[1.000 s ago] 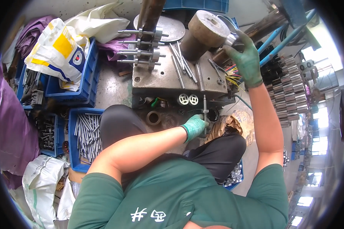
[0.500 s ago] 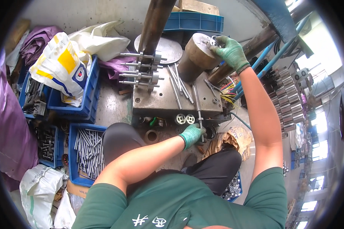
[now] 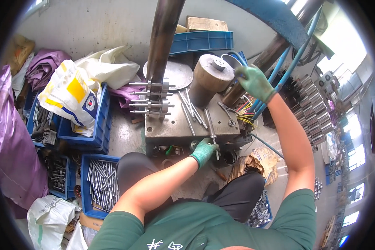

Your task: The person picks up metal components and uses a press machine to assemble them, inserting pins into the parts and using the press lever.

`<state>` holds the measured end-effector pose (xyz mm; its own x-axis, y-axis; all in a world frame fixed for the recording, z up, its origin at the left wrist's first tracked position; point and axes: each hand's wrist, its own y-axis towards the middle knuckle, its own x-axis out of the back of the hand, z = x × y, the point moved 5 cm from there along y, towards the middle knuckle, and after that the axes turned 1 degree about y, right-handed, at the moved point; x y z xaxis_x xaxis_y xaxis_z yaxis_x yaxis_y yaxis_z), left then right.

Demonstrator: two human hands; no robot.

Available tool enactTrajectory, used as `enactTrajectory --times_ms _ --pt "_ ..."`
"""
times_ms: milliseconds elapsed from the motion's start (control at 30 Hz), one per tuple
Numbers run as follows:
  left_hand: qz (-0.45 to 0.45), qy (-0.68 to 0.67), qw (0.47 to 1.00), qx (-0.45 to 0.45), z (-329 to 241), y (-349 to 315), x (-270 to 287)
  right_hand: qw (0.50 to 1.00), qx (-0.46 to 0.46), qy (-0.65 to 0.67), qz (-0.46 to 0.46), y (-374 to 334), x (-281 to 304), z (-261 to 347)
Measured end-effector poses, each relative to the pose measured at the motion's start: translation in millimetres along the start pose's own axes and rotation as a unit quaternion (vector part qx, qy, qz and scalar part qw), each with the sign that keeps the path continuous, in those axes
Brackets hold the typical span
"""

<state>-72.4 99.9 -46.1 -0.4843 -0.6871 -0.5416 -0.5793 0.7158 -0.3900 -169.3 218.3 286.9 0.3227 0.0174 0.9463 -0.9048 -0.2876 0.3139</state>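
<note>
A green work glove covers my left hand [image 3: 204,153], whose fingers are closed on a slim metal rod [image 3: 211,127] at the front edge of the steel block [image 3: 162,128]. A round metal disc [image 3: 194,145] shows just beside that hand, below the edge. My right hand [image 3: 256,84], also gloved in green, is raised right of a thick upright metal cylinder [image 3: 208,79]. Motion smears its fingers, so I cannot tell what they hold. On top of the cylinder sits a small round metal part [image 3: 218,63].
Loose rods [image 3: 191,110] lie on the block, left of the cylinder. Several rod-and-disc pieces [image 3: 154,100] stand stacked by a dark post [image 3: 164,37]. A blue bin [image 3: 86,189] of rods is at left; crumpled brown paper [image 3: 260,163] lies at right.
My right hand has moved off the round part on the cylinder, to the right. My left hand and the rod have shifted slightly farther over the block. The whole view has tilted upward.
</note>
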Motion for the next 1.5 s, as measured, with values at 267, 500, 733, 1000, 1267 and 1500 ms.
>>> enactTrajectory --times_ms 267,500,733,1000,1267,1500 --pt "-0.01 0.187 0.978 -0.089 9 33 24 0.975 -0.02 -0.062 0.213 -170 46 -24" --pt "0.038 0.098 0.994 -0.03 -24 -37 6 0.946 -0.171 0.012 0.276 -304 92 -20" --pt "0.08 0.233 0.936 -0.252 -80 -74 -19 0.956 -0.274 0.035 0.095 -367 92 -23" --pt "0.008 0.269 0.825 -0.497 -258 -75 -60 0.939 -0.165 -0.07 -0.294 -340 108 -50" --pt "-0.139 0.198 0.808 -0.537 -374 10 -24 0.923 -0.289 -0.057 -0.248 -271 123 -121" --pt "-0.159 0.239 0.826 -0.486 -383 29 -37 0.903 -0.387 -0.021 -0.184 -261 123 -136"
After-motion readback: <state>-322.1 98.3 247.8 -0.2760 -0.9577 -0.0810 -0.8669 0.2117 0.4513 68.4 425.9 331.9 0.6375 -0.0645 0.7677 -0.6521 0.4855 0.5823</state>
